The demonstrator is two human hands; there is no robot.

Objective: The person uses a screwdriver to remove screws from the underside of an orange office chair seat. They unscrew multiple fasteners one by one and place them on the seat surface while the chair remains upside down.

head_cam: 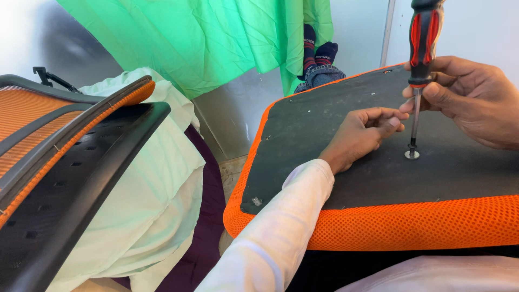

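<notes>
Screwdriver (421, 48) stands upright, its shaft pinched by right hand (476, 100), tip on a screw (412, 154) below the grip. Left hand (363, 135) rests curled, empty, beside it on the seat (335, 178).

I'm getting bright, even daylight across the whole view; colours read strong, the green cloth (216, 38) almost glowing; top left corner is washed out to white glare, so light seems to pour in from there; the wall (476, 27) at upper right is pale and flat; shadows are soft, just a faint one under my left hand (362, 135) on the dark seat underside (335, 178); focus holds sharp on the screwdriver (421, 54); slight softness on the near sleeve (281, 238) at the bottom edge.
</notes>
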